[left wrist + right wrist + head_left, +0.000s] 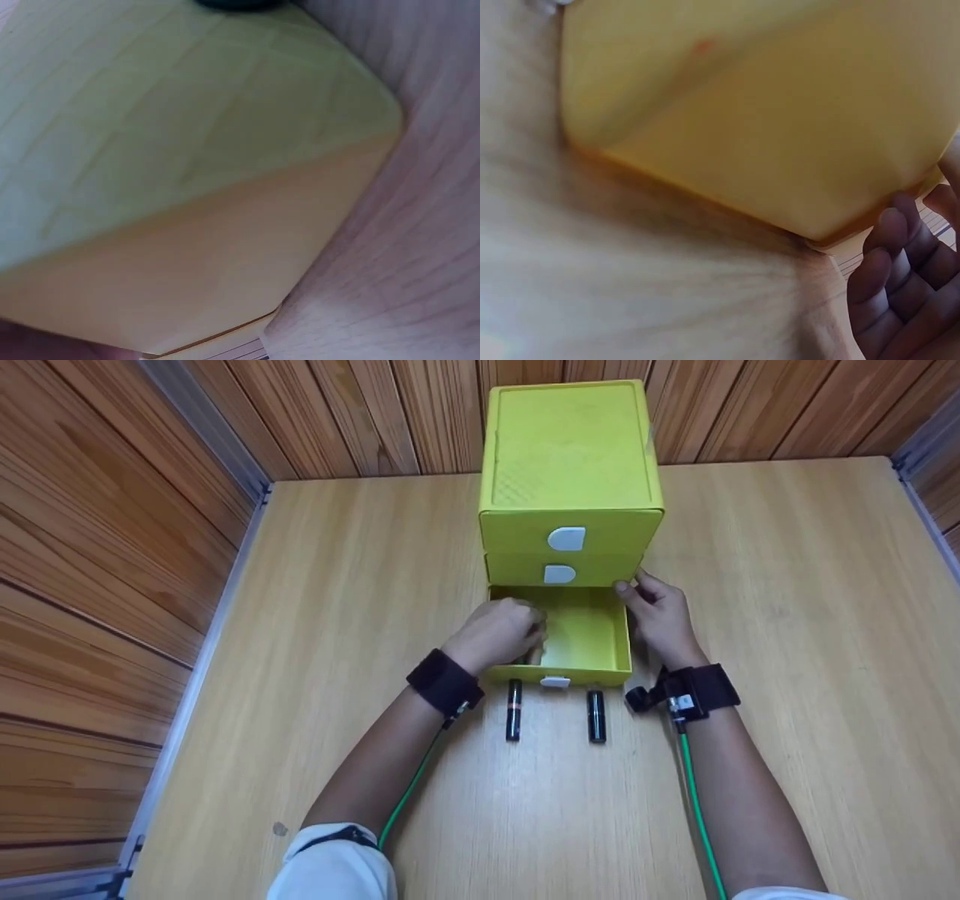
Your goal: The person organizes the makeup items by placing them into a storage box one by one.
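A lime-green drawer cabinet (570, 446) stands at the back, its bottom drawer (589, 634) pulled out. My left hand (504, 631) reaches into the left part of that drawer with bent fingers. Its fingertips are hidden, and I cannot tell whether they grip anything. My right hand (664, 615) holds the cabinet's lower right front corner with thumb and forefinger; the other fingers (870, 277) curl beside the yellow-looking side wall. In front of the drawer are two dark lipstick tubes, one with a coppery band (514, 711) and one plain black (596, 716).
Two upper drawers with white tabs (566, 538) are closed. The light wooden table (337, 660) is bordered by wood-plank walls (97, 585) and metal rails. Green cables (694, 802) run from both wrist straps along the forearms.
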Motion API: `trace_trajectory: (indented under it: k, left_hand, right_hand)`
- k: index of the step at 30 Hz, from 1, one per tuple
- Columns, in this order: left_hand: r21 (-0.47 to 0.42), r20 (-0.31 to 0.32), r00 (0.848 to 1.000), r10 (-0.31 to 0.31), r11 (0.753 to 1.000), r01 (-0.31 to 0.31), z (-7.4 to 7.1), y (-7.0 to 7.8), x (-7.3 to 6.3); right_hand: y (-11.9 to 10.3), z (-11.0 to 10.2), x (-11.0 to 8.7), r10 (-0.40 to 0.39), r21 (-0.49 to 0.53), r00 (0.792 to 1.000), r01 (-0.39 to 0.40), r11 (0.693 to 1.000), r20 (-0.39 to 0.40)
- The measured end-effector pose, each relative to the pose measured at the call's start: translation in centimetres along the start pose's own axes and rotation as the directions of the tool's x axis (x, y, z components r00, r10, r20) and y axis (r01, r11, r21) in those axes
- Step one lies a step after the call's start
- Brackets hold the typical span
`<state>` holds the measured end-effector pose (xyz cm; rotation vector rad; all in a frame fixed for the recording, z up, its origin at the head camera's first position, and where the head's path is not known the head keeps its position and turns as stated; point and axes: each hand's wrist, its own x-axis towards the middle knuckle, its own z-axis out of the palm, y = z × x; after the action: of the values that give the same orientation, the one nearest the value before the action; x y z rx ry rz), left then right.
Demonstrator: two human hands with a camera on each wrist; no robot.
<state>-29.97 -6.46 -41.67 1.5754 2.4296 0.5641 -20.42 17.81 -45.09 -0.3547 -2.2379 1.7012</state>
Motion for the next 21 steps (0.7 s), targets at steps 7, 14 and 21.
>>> trace_trajectory:
  k: [7,14,21]
  left_hand:
    - [0.118,-0.016,1.000,0.015,0.993,-0.013,0.3,-0.3,0.1]
    - [0.159,-0.030,0.999,0.043,0.987,-0.038,0.1,-0.7,-1.0]
    - [0.126,0.018,1.000,-0.003,0.992,0.001,-0.9,-1.4,-2.2]
  right_hand:
    - [1.0,-0.2,0.3,0.007,-0.009,1.000,-0.008,1.000,-0.007]
    - [0.6,0.8,0.3,-0.029,-0.048,1.000,0.029,0.998,0.008]
    - [-2.7,2.5,-0.2,-0.065,-0.049,0.996,0.069,0.996,0.067]
